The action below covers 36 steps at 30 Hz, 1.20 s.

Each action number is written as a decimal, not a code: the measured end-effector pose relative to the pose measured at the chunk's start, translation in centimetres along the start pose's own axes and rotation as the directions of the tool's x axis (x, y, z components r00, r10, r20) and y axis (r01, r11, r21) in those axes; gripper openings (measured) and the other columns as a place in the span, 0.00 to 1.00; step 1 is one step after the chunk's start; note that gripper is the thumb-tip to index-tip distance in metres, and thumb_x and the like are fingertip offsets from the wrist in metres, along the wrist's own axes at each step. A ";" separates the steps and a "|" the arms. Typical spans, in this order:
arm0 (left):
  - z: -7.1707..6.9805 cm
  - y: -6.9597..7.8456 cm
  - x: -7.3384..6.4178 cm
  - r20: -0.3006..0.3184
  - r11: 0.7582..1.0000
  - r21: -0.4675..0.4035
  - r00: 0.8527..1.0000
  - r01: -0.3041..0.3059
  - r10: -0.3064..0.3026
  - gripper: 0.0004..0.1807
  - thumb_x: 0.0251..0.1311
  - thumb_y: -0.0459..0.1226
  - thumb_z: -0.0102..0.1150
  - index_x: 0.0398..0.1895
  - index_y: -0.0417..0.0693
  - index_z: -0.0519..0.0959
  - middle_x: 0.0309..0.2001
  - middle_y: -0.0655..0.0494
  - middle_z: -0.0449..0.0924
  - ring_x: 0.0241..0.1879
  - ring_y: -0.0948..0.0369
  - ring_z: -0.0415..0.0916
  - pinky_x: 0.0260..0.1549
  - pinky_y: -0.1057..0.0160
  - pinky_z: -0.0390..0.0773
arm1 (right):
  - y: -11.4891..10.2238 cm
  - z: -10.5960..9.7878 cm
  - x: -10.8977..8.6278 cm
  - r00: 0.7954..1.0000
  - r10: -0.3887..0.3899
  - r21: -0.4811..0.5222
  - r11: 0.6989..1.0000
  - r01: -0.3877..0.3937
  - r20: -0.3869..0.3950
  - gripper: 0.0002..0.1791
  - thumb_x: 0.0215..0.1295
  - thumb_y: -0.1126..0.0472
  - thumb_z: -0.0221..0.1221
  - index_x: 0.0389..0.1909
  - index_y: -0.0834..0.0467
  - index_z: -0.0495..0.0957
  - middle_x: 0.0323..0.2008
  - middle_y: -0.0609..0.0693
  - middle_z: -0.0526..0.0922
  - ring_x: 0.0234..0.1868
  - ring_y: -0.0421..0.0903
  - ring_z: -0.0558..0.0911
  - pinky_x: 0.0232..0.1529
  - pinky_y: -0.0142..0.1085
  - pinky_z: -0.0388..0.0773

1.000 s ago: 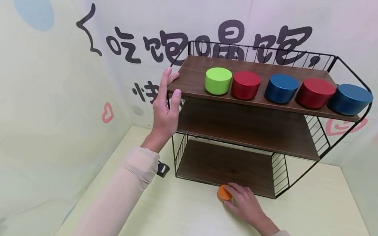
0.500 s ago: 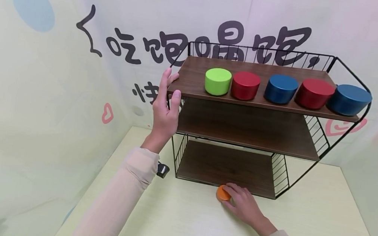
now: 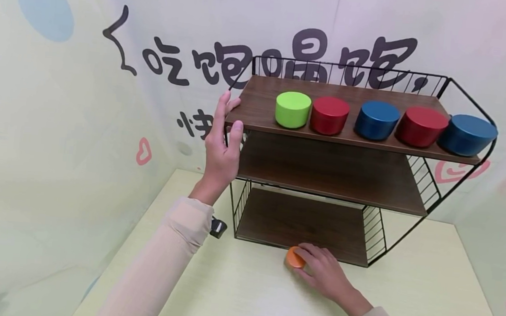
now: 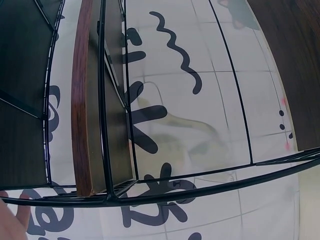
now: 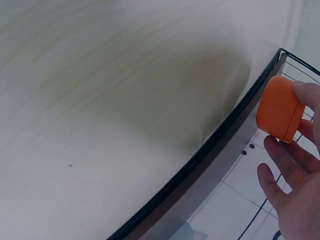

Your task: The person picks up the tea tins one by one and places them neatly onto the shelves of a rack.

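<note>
My left hand (image 3: 222, 148) rests against the upper left side of a three-tier shelf rack (image 3: 332, 185), its fingers pointing up and its thumb by the top board's front edge. In the left wrist view, part of that hand (image 4: 11, 225) shows at the lower left, beside the black wire frame (image 4: 200, 192). My right hand (image 3: 326, 275) holds a small orange round tin (image 3: 295, 258) at the front edge of the bottom board. The right wrist view shows the thumb on one side of the orange tin (image 5: 280, 109) and fingers on the other.
Along the top board stand a lime green tin (image 3: 292, 110), two red tins (image 3: 330, 116) and two blue tins (image 3: 377, 121). A small black object (image 3: 218, 227) lies left of the rack on the pale table (image 3: 250, 288). Lettered white cloth (image 3: 181, 1) hangs behind.
My right hand and the orange tin have shifted slightly left along the rack's front edge. The left hand stays in the same place on the rack.
</note>
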<state>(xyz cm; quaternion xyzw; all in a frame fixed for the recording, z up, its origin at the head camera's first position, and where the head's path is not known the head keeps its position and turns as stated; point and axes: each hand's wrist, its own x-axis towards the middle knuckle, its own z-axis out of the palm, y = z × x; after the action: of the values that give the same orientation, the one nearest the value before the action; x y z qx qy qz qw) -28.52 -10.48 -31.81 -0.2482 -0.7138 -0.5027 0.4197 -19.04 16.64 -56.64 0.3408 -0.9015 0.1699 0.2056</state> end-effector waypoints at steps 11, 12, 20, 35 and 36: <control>-0.1 0.3 0.0 -0.002 1.000 0.000 1.000 -0.003 0.003 0.30 0.73 0.41 0.43 0.77 0.47 0.58 0.66 0.52 0.72 0.59 0.60 0.71 0.44 0.58 0.69 | -1.4 -2.1 1.7 0.996 -0.090 0.002 0.996 0.091 -0.021 0.29 0.47 0.53 0.77 0.51 0.56 0.83 0.50 0.53 0.83 0.45 0.49 0.83 0.44 0.50 0.80; -0.1 0.3 0.0 -0.001 1.000 0.001 1.000 -0.001 0.001 0.30 0.73 0.41 0.43 0.77 0.48 0.58 0.66 0.53 0.72 0.58 0.60 0.72 0.44 0.58 0.69 | -1.5 -2.4 1.9 0.994 -0.104 0.000 0.995 0.104 -0.023 0.28 0.47 0.53 0.77 0.51 0.55 0.82 0.50 0.53 0.82 0.45 0.49 0.83 0.43 0.50 0.80; -0.1 0.2 0.0 0.003 1.000 0.004 1.000 0.025 -0.025 0.30 0.73 0.41 0.43 0.77 0.50 0.58 0.67 0.56 0.72 0.38 0.57 0.76 0.38 0.59 0.70 | -2.2 -4.3 3.4 0.974 -0.216 -0.026 0.976 0.215 -0.071 0.25 0.57 0.48 0.71 0.52 0.55 0.82 0.51 0.55 0.82 0.45 0.50 0.83 0.42 0.45 0.80; -0.1 0.3 0.0 0.006 0.999 -0.007 0.999 0.043 -0.043 0.30 0.73 0.41 0.44 0.77 0.53 0.58 0.67 0.59 0.71 0.29 0.58 0.74 0.37 0.60 0.71 | -3.5 -7.9 6.0 0.939 -0.325 -0.061 0.945 0.320 -0.110 0.33 0.46 0.54 0.78 0.55 0.56 0.80 0.52 0.56 0.82 0.47 0.50 0.82 0.43 0.44 0.79; -0.2 0.3 0.0 0.007 0.999 -0.008 0.999 0.045 -0.045 0.30 0.73 0.41 0.44 0.77 0.53 0.58 0.67 0.60 0.71 0.28 0.58 0.74 0.37 0.60 0.71 | -3.6 -8.2 6.1 0.938 -0.329 -0.058 0.944 0.324 -0.113 0.33 0.46 0.54 0.78 0.56 0.56 0.80 0.52 0.56 0.82 0.48 0.50 0.82 0.43 0.44 0.79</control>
<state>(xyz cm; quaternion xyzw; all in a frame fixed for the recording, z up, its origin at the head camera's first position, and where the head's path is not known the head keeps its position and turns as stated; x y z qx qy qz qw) -28.22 -10.51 -31.68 -0.2356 -0.7186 -0.5143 0.4046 -18.70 14.39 -46.05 0.4707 -0.8214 0.1366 0.2916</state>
